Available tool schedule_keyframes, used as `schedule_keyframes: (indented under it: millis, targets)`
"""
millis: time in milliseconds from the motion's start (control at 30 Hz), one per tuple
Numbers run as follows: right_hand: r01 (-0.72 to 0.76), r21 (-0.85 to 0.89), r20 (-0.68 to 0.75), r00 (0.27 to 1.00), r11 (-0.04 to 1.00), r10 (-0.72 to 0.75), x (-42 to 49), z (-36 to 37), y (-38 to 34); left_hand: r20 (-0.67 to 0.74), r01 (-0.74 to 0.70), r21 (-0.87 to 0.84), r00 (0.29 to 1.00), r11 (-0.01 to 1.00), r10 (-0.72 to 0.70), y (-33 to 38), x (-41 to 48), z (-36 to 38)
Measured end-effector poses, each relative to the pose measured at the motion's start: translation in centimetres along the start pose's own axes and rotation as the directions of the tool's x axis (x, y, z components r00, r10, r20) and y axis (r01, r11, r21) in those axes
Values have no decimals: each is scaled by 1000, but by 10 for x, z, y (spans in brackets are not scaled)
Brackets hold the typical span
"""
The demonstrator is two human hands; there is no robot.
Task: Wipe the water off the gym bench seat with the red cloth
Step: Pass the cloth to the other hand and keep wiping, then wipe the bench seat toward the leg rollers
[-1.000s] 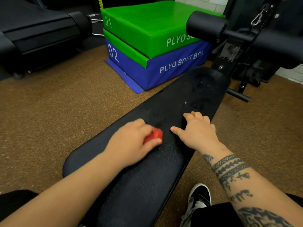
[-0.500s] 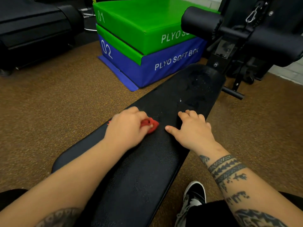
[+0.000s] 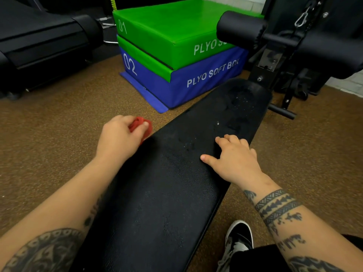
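A black, hard-shelled machine [image 3: 39, 42] is sitting at the far left on the brown speckled rubber floor [image 3: 59, 118]. To its right, a glossy green vinyl plyo box [image 3: 167, 30] marked 01 is lying on a blue plyo box [image 3: 198, 83] marked 02. Both are flat, padded and square-edged. The gym bench seat [image 3: 167, 203] is showing black pebbled upholstery with rounded corners. Water droplets [image 3: 241, 99] are beading at its far end, and a few more are glinting near its middle. A round black foam roller pad [image 3: 239, 28] is jutting out above that far end, and a black and white shoe [image 3: 238, 238] is resting on the floor at the near right.

The left hand [image 3: 117, 136] is reaching forward, knuckles up, its fingers and thumb curling round the red cloth [image 3: 142, 125]. The cloth is bunching into a soft, creased wad right at the seat's left edge, partly over the floor. Whether it is pressing on the upholstery cannot be told. The right hand [image 3: 235, 160] is lying palm down on the right side of the seat, fingers loosely spread and gripping nothing, thumb pointing left.

The seat's long axis is running from near left to far right, with its wet end pointing toward the roller pad.
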State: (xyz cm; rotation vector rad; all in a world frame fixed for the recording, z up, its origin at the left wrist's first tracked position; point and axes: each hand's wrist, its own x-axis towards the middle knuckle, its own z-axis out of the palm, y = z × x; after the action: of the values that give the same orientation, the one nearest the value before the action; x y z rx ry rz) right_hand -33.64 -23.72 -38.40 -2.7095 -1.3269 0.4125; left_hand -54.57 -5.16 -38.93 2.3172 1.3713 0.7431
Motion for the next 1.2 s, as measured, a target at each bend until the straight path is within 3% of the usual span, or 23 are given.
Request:
schedule_keyframes:
  millis: [100,200,333,500,600,667,733,767,833,900,933,1000,1100,1200]
  targets:
    - [-1,-3,-7,1000,1000,1,0,0,-1,130,-251,-73,957,965,259,29,-25,6]
    - [-7,-3,-10,1000,1000,7,1,0,-2,239,-372,81,908,925,344,36,-37,23]
    - [12,-10,-4,1000,1000,-12,-3,1,0,101,-237,186,970,953,221,20,-15,25]
    - [7,55,2,1000,998,-7,-4,-5,2,26,-58,287,998,956,53,7,-4,18]
    - [52,194,-111,993,980,-31,-7,-7,-5,-12,130,59,991,990,-130,11,-4,9]
    - [165,366,-214,973,916,-90,-10,-8,-19,3,247,-144,969,958,-249,28,-10,6]
    - [234,606,-198,970,760,-141,-16,-9,-38,61,283,-364,958,888,-280,52,-22,10]
    - [225,740,-151,974,634,-169,-20,-11,-48,131,302,-481,953,823,-274,65,-31,14]
    - [157,892,-91,981,423,-173,-25,-11,-62,360,419,-676,906,606,-224,93,-46,19]
    - [170,889,-148,985,426,-84,-22,-8,-63,594,597,-720,794,354,-131,113,-51,16]
    - [198,861,-211,977,469,-25,-17,-8,-58,658,648,-694,748,314,-87,117,-50,13]
    - [228,811,-286,958,538,26,-6,-12,-43,684,637,-633,727,440,-67,115,-44,3]
    - [193,714,-297,954,674,42,4,-23,-17,457,395,-481,875,783,-160,90,-26,-6]
    - [171,529,-253,967,831,-38,6,-8,-8,289,248,-144,937,958,-199,52,-11,-3]
